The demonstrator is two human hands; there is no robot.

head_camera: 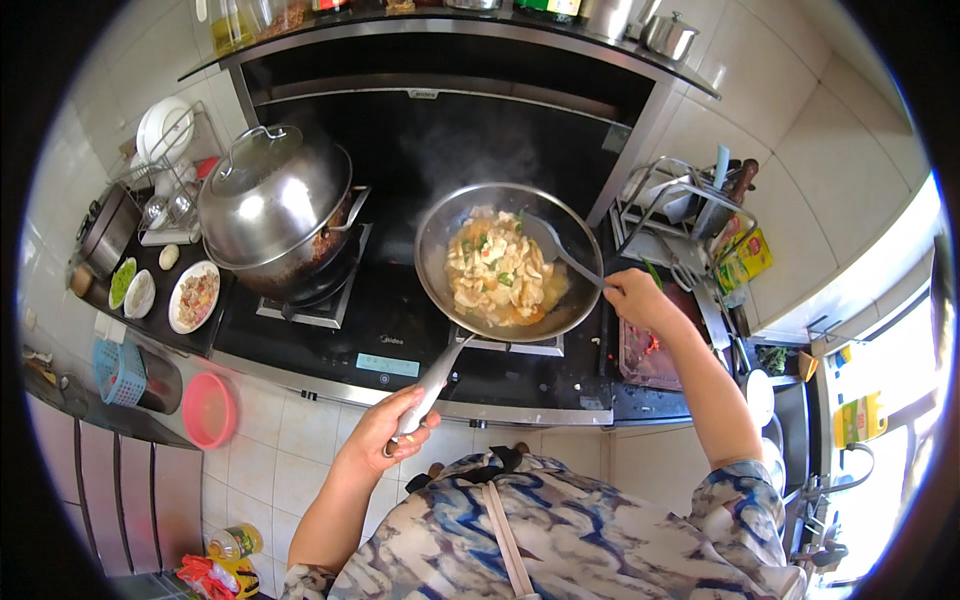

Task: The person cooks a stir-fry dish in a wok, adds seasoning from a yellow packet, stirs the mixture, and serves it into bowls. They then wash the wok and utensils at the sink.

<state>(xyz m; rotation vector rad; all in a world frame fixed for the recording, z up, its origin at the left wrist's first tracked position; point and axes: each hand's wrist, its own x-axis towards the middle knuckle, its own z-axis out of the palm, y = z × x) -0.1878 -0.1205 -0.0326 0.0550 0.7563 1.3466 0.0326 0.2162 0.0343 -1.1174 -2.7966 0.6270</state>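
My left hand (pixel 397 429) is closed around the metal handle of a steel frying pan (pixel 433 296), which sits over the right burner. Sliced pale food (pixel 499 266) with green and orange pieces lies in the pan, in a little orange liquid. In my right hand (pixel 641 296) is the handle of a spatula or turner (pixel 574 259); its head rests in the pan at the right side of the food. Faint steam rises behind the pan.
A large lidded wok (pixel 270 210) stands on the left burner. Left of it are a plate of chopped meat (pixel 196 296), small bowls (pixel 139 294) and a dish rack (pixel 169 187). At right stand a plastic tray (pixel 645 360), a cleaver (pixel 716 307) and a knife rack (pixel 694 199). A glass shelf (pixel 465 22) runs above.
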